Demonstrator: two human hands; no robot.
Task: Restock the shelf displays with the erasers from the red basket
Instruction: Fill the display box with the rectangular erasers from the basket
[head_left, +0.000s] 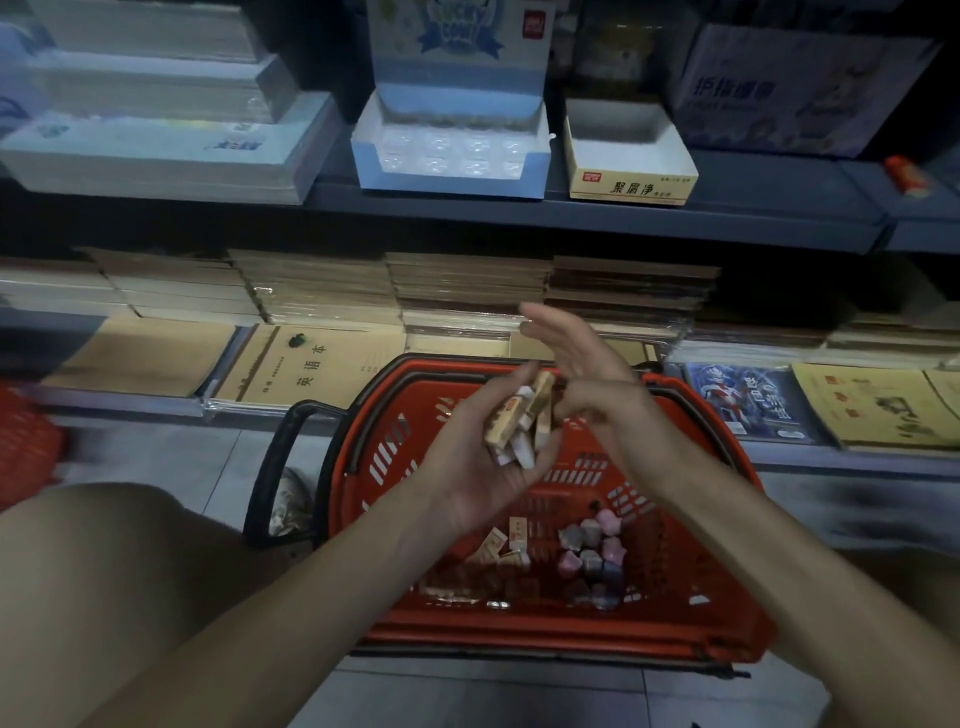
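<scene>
- Left hand (478, 467) is palm up over the red basket (545, 636). Its grip is closed around a bundle of tan-and-white erasers (519, 421), with the fingers curled under them.
- Right hand (582, 364) is just beside the bundle, on its right. The fingers are straight and point toward the shelves; the grip is open and holds nothing. Whether its thumb touches the bundle cannot be told.
- Loose tan erasers (506, 545) lie on the basket bottom, with pastel erasers (592, 558) heaped just right of them.
- Upper shelf edge (571, 213) runs above both hands, with open air between it and the fingertips.
- On that shelf a blue display box (447, 179) holds a clear blister tray. Just to its right is a yellow box (631, 189) with an open top, its white inner walls showing.
- The basket stands on the grey tiled floor (171, 467), far rim close to the lower shelf. A black handle (275, 467) projects on its left.
- The lower shelf carries stacked brown notebooks (311, 291).
- A bare knee (104, 561) is at lower left.
- The light is dim and the frame margins are blurred.
</scene>
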